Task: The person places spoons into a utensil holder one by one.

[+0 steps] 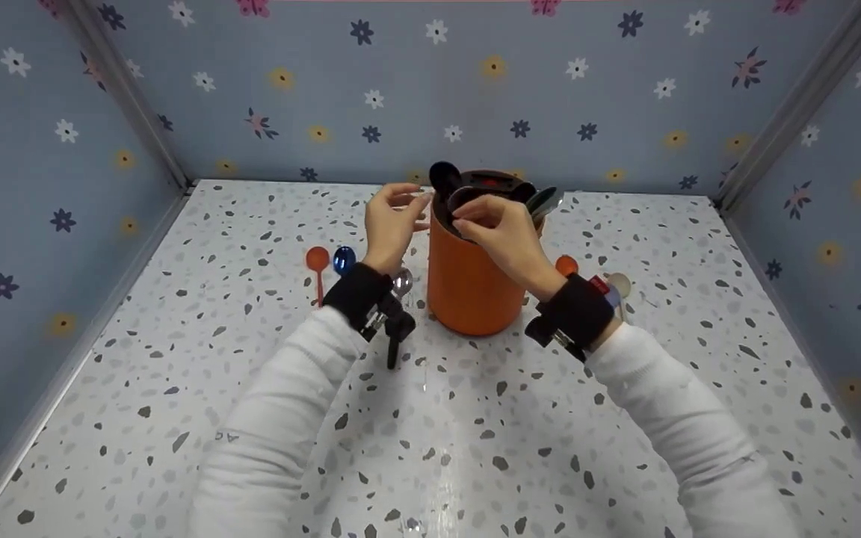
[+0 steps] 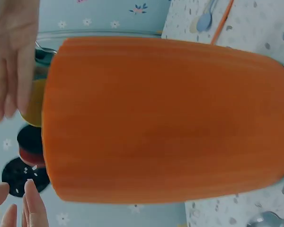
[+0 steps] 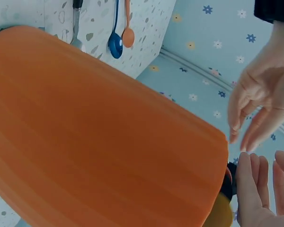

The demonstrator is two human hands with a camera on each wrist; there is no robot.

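Note:
An orange cylindrical utensil holder (image 1: pixel 471 288) stands upright on the table, with several utensils upright inside it. Among them are a black spoon-shaped head (image 1: pixel 445 178) at the left and a yellow utensil (image 2: pixel 35 104) in the left wrist view. My left hand (image 1: pixel 389 228) is beside the holder's left rim, fingertips near the black head, holding nothing. Over the front right of the rim is my right hand (image 1: pixel 507 239), its fingers bent towards the utensils. The right wrist view shows a gap between its thumb and fingers (image 3: pixel 248 189) and nothing held there.
Left of the holder lie a red-orange spoon (image 1: pixel 318 258), a blue spoon (image 1: pixel 344 259) and a metal spoon (image 1: pixel 403 282). To its right are an orange spoon (image 1: pixel 566 264), a cream spoon (image 1: pixel 619 283) and a light blue one (image 2: pixel 204 21). Flower-patterned panels (image 1: pixel 400 90) enclose the speckled table (image 1: pixel 460 448).

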